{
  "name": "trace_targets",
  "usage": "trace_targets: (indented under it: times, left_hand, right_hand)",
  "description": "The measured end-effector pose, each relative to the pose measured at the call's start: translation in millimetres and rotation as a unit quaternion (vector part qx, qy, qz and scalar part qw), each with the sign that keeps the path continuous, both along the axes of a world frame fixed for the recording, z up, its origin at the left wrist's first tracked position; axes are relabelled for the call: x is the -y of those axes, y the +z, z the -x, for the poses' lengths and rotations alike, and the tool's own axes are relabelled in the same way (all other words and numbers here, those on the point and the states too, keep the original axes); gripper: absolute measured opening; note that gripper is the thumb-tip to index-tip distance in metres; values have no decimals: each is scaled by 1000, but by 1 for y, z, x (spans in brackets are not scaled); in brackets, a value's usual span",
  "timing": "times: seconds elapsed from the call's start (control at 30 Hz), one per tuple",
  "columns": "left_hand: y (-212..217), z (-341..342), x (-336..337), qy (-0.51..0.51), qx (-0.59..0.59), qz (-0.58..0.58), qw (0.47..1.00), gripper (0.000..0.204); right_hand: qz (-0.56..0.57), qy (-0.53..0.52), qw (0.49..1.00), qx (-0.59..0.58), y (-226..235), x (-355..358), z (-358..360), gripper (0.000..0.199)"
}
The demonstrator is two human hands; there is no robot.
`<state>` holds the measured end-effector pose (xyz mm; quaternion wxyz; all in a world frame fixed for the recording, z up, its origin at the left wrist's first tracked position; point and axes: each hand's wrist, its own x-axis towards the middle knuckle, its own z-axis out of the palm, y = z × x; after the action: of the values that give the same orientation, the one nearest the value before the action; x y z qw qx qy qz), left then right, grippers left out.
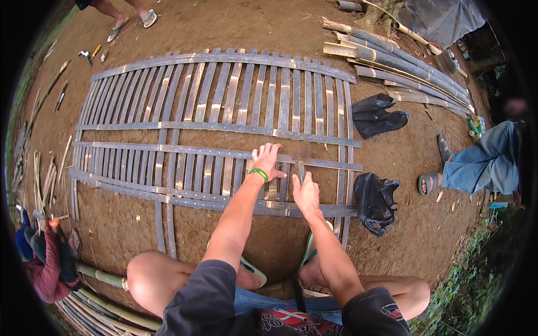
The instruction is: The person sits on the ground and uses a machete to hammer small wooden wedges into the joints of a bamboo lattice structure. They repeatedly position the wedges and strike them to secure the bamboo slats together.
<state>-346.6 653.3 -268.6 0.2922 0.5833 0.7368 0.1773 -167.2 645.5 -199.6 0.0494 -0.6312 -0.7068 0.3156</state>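
A wide panel of split bamboo slats [185,106] lies flat on the dirt, its upright strips held by several cross strips. My left hand [265,161], with a green band at the wrist, presses flat with spread fingers on a cross strip [325,163]. Just to its right, my right hand [305,193] grips a dark tool handle [301,170] that points up over the same strip; the tool's head is blurred. I squat at the panel's near edge, knees apart, feet in green-edged sandals [255,271].
Two black plastic bags [381,115] [376,200] lie right of the panel. Long bamboo poles [403,70] are stacked at the back right. A person in jeans and sandals [482,165] sits at right, another crouches at lower left [47,263], and feet stand at top left.
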Motion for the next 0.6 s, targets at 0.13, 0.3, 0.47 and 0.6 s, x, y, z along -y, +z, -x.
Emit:
trace_targets:
  times: [0.13,0.3,0.47,0.6]
  left_hand:
    - [-7,8,4,15,-14,1,1000,114]
    - [-7,2,2,2,-7,15,1000,110]
    - [-11,6,3,2,-2,10,1000,99]
    - [-5,2,2,-3,-5,18,1000,93]
  right_hand:
    - [-35,-39,991,-127,15,5,0,41]
    - [0,23,1000,-22,-8,22,-25,39]
    - [-25,79,996,42,-6,22,-39,39]
    - [-37,112,993,30,-18,7,-42,40]
